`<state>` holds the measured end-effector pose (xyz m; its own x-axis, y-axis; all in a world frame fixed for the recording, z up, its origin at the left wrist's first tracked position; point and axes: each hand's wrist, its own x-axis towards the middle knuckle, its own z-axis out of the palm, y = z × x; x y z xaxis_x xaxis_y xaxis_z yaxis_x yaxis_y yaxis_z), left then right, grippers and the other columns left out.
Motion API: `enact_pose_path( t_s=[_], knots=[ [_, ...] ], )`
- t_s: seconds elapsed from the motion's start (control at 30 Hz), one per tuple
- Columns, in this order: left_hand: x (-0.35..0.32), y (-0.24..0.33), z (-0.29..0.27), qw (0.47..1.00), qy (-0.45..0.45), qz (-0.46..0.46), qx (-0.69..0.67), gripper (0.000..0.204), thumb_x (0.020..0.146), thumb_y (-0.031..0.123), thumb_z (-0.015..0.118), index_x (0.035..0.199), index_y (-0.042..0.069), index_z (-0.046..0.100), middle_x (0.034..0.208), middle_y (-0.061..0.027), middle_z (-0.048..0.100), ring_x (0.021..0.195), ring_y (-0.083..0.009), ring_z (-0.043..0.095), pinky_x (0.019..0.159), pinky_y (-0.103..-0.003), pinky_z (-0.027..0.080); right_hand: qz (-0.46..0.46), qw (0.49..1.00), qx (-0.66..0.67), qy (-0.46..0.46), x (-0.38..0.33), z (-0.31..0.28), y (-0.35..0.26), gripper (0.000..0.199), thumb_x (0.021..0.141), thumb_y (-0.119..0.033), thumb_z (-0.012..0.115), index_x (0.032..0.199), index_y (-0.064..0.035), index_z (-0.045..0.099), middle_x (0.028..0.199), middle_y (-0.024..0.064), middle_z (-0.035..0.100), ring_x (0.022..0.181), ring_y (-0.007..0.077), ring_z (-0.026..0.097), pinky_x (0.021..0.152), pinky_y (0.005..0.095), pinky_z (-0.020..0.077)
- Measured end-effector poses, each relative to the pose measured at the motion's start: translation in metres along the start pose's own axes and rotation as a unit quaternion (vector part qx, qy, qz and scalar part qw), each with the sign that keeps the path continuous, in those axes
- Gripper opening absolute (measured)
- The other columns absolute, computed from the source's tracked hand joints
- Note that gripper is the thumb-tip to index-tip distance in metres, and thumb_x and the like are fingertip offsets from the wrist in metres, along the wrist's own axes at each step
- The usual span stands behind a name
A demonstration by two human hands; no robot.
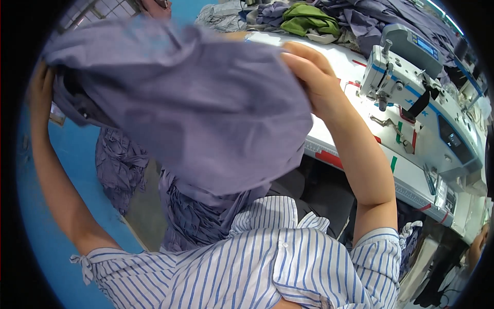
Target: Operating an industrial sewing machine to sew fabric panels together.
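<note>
A strip light (445, 18) glared at upper right and the white tabletop (339, 57) shone brightly — motion smeared the central purple cloth (206, 103) — while fisheye curvature ended in black corners.

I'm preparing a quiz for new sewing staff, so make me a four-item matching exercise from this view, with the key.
1. Purple fabric
2. Sewing machine
3. Green fabric
4. Striped shirt

A. Standing at the right, on the white table
B. Worn by the person
C. Held up by left hand and right hand
D. Crumpled, near the picture's top

Pairs: 1-C, 2-A, 3-D, 4-B
</note>
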<state>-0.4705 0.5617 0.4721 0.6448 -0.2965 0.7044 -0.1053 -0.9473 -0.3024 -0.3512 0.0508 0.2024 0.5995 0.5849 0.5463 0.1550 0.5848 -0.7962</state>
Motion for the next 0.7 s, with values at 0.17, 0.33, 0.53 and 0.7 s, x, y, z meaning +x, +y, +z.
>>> enact_pose_path(
  t_s=[0.17, 0.33, 0.53, 0.7],
  knots=[
    [-0.026, 0.001, 0.027, 0.996, -0.025, -0.044, 0.073, 0.036, 0.094, 0.011, 0.048, 0.127, -0.003, 0.054, 0.122, -0.0169, 0.061, 0.115, -0.028, 0.057, 0.101, -0.034, 0.039, -0.007, 0.903, -0.297, -0.311, -0.069, 0.059, 0.023, 0.022, 0.095, -0.024, 0.052, 0.089, -0.0046, 0.06, 0.08, 0.0129, 0.061, 0.077, 0.025, 0.062, 0.068, 0.0368, 0.0481],
    [0.004, 0.145, 0.052, 0.986, -0.118, 0.042, -0.113, 0.028, 0.087, 0.003, 0.046, 0.112, -0.004, 0.059, 0.126, -0.0118, 0.059, 0.114, -0.0241, 0.057, 0.099, -0.031, 0.042, 0.121, 0.935, -0.214, -0.257, -0.066, 0.049, 0.079, 0.027, 0.095, -0.027, 0.055, 0.09, -0.0016, 0.062, 0.08, 0.0154, 0.064, 0.073, 0.0307, 0.064, 0.066, 0.0376, 0.0497],
    [-0.004, 0.172, 0.049, 0.938, -0.248, 0.039, -0.241, 0.009, 0.089, 0.008, 0.052, 0.087, 0.002, 0.058, 0.122, -0.0094, 0.06, 0.112, -0.0189, 0.056, 0.095, -0.031, 0.042, 0.112, 0.944, -0.293, -0.102, -0.036, 0.046, 0.093, 0.029, 0.094, -0.021, 0.06, 0.115, -0.0011, 0.057, 0.1, 0.0125, 0.067, 0.092, 0.0211, 0.067, 0.081, 0.0308, 0.0537],
    [-0.006, 0.18, 0.063, 0.922, -0.185, 0.03, -0.34, 0.018, 0.094, 0.01, 0.049, 0.099, 0.001, 0.064, 0.121, -0.0097, 0.061, 0.105, -0.0174, 0.059, 0.088, -0.028, 0.047, 0.174, 0.951, -0.253, -0.045, -0.02, 0.038, 0.096, 0.036, 0.095, -0.022, 0.06, 0.123, -0.0017, 0.054, 0.109, 0.0122, 0.066, 0.097, 0.0193, 0.065, 0.084, 0.0306, 0.0522]
  ],
)
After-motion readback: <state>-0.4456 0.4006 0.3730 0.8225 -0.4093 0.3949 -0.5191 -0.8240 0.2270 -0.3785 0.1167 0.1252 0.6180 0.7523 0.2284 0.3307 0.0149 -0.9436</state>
